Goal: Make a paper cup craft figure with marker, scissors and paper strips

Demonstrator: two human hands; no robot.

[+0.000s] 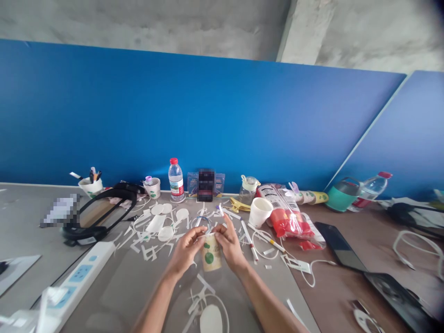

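A cream paper cup [211, 260] with green printed marks is held up in front of me between both hands. My left hand [187, 249] is closed on the left side of its rim, thumb and fingers pinched together. On the opposite side, my right hand [231, 243] pinches the rim, its index finger pointing up. A small white piece shows at that fingertip; I cannot tell whether it is held. Behind the hands lie white paper strips and round discs [182, 214]. Nearer me are a white oval piece [211, 319] and more scraps. The cup's inside is hidden.
A power strip [83, 273] and black headset-like frame [100, 212] are on the left. A water bottle [176, 180] and phone [206, 185] stand at the back. Rightward are a white cup [260, 212], markers [249, 238], a red plastic package [286, 210] and phones [340, 245].
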